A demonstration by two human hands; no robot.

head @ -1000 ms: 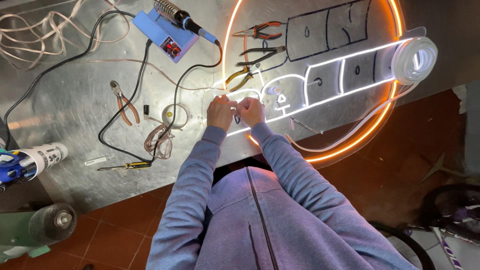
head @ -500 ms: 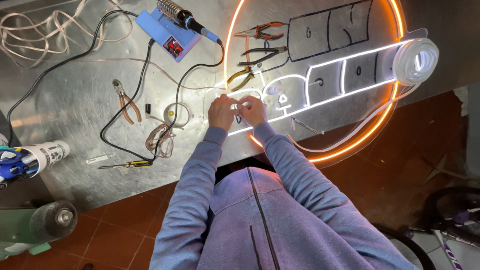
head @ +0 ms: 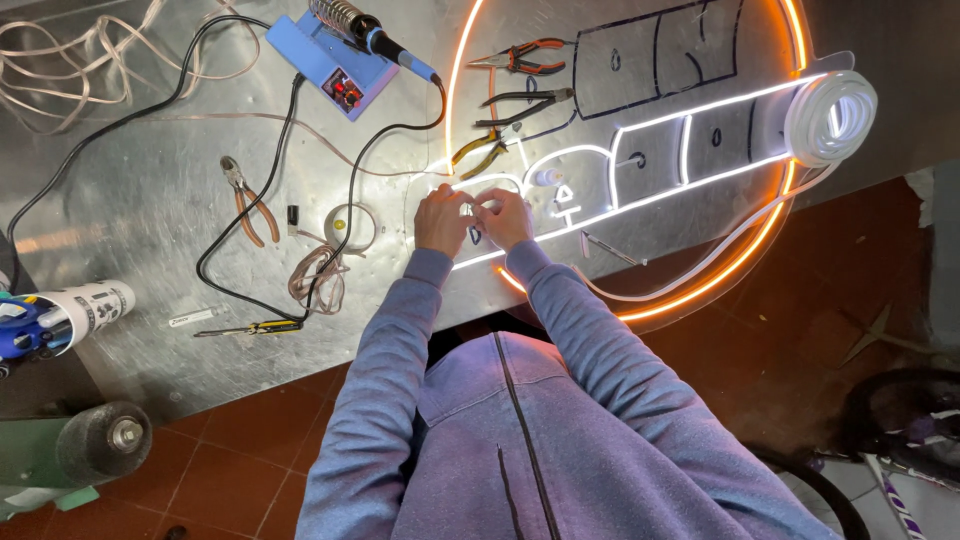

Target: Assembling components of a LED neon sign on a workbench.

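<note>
Metal table [head: 150, 200], workshop. White neon flex strip [head: 560, 215] on sign panel at near edge, soft, bendy; best pinched by its sides. Left hand [head: 442, 220], right hand [head: 503, 218] fingers pinch strip. Pliers [head: 478, 152], soldering station [head: 335, 75] beyond.

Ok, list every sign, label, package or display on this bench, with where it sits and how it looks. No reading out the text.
Neon sign: upper right of the bench, round clear panel, orange glowing rim, white glowing lines inside; both hands work at its lower left edge.
Solder station: top centre, blue box with a small red lit display.
Tube: left edge, lying down, white cylinder with dark print.
Strip roll: right end of the sign, white coil.
</note>
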